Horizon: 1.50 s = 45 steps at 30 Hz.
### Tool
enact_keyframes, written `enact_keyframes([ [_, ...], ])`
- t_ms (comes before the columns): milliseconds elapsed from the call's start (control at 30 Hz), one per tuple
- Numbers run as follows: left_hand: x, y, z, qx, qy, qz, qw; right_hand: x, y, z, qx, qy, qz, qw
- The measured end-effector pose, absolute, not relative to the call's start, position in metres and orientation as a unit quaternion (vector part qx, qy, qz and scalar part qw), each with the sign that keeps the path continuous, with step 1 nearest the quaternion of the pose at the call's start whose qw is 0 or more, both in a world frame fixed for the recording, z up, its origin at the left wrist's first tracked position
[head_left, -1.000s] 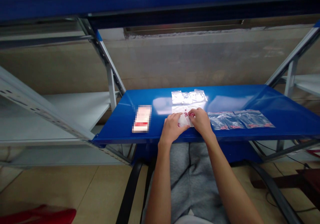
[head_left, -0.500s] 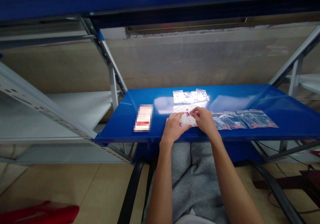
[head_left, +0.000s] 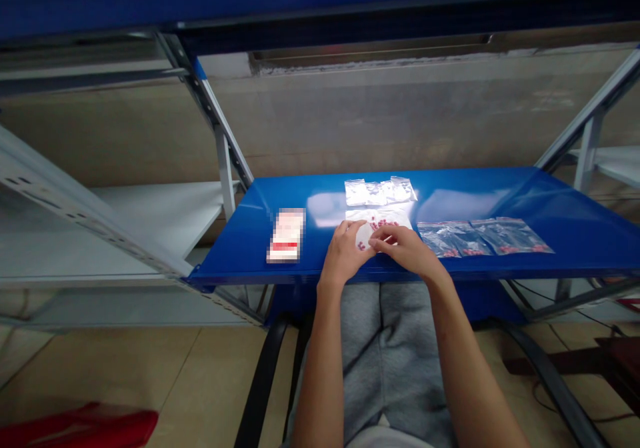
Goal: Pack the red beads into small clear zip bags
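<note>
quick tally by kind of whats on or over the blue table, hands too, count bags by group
Hands: 2 (left hand, right hand)
Bag groups: 2 (back bags, right bags)
White sheet: 1
Pixelated item: 1
Total: 6, leaving out the red pieces, too small to count

Surface is solid blue with pale glare patches, white sheet on it, beads red to dark pink. Bags at right: clear, reddish line on the top edge, red contents; back bags clear, glaring white. Pixelated flat item cream with red band, trousers plain grey, chair arms black, floor beige with dark joint lines.
</note>
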<state>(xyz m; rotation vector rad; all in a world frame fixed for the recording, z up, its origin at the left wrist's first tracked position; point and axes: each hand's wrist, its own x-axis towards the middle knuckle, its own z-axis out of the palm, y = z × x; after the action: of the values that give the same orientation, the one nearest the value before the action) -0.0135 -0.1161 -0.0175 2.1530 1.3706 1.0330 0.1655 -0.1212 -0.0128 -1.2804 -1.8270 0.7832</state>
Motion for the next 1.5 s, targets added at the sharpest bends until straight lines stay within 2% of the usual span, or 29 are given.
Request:
enact_keyframes([
  [500, -0.03, -0.113, -0.005, 0.634, 0.423, 0.472, 0.442, 0.17, -0.128, 0.026, -0.487, -0.651, 0.374, 0.446],
  [800, -0.022, -0.115, -0.001, 0.568, 0.384, 0.513, 0.517, 0.166, -0.138, 0.016, -0.47, -0.555, 0.407, 0.553],
  [1500, -0.016, -0.117, 0.009, 0.598, 0.416, 0.54, 0.423, 0.171, -0.138, 0.01, -0.471, -0.54, 0.443, 0.538],
])
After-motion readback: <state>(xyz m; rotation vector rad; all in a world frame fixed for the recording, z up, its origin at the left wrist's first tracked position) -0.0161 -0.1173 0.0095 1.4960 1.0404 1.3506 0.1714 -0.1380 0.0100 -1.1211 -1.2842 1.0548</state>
